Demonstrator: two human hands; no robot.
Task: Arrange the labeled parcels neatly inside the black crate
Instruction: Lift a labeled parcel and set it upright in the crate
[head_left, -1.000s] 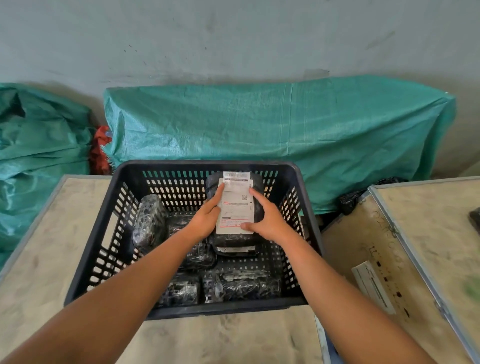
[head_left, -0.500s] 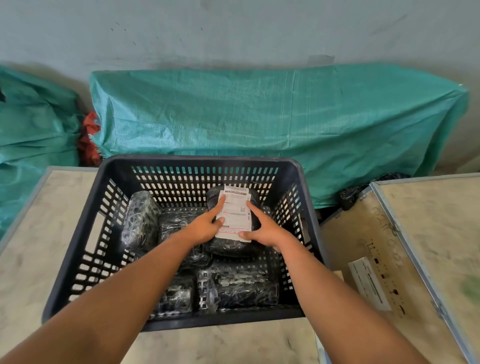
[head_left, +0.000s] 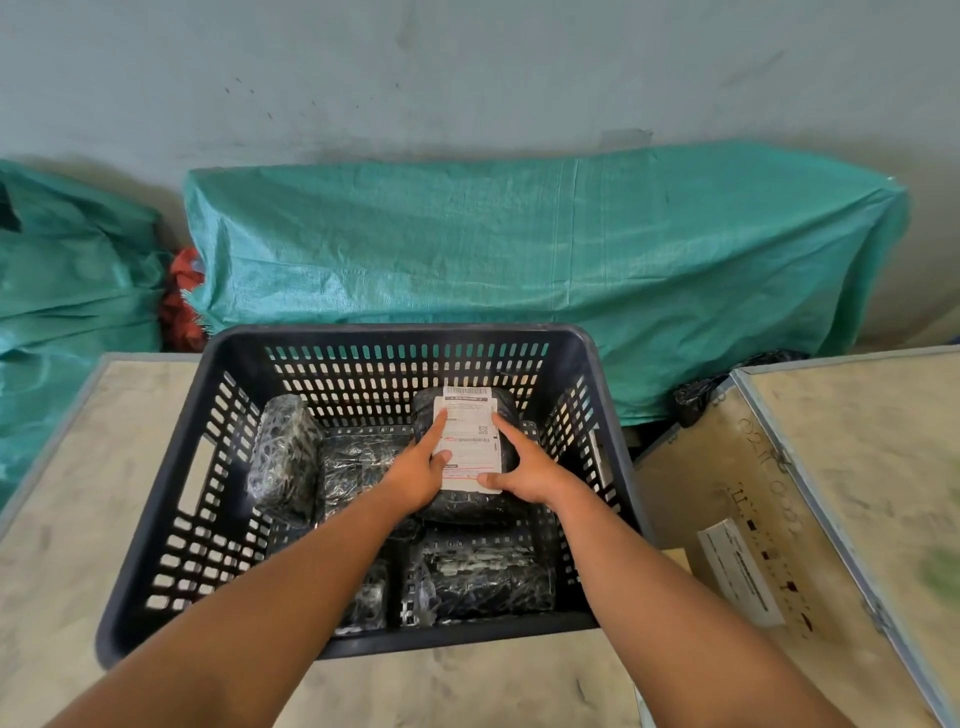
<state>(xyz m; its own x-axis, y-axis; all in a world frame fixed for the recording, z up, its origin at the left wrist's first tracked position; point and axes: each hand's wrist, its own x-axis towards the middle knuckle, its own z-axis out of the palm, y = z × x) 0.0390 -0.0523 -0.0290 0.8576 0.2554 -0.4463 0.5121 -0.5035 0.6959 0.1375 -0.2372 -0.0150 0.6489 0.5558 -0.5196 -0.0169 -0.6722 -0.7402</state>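
Note:
The black slotted crate (head_left: 156, 525) stands on the table in front of me. Inside it, at the back right, lies a black-wrapped parcel with a white shipping label (head_left: 470, 431) facing up. My left hand (head_left: 415, 475) grips its left edge, forefinger stretched along the label. My right hand (head_left: 524, 467) holds its right edge, thumb on the label's lower corner. Several other black bubble-wrapped parcels lie in the crate: one upright at the left (head_left: 283, 457), one in the middle (head_left: 358, 462), one at the front right (head_left: 483, 577).
The crate sits on a worn beige table (head_left: 57, 519). A wooden case with metal edging (head_left: 810, 493) stands close on the right. Green tarpaulin bundles (head_left: 519, 260) lie against the grey wall behind, with a red bag (head_left: 179, 301) between them.
The labeled parcel has gone down from a raised position to rest lower in the crate's back right. Both hands have stayed on its sides.

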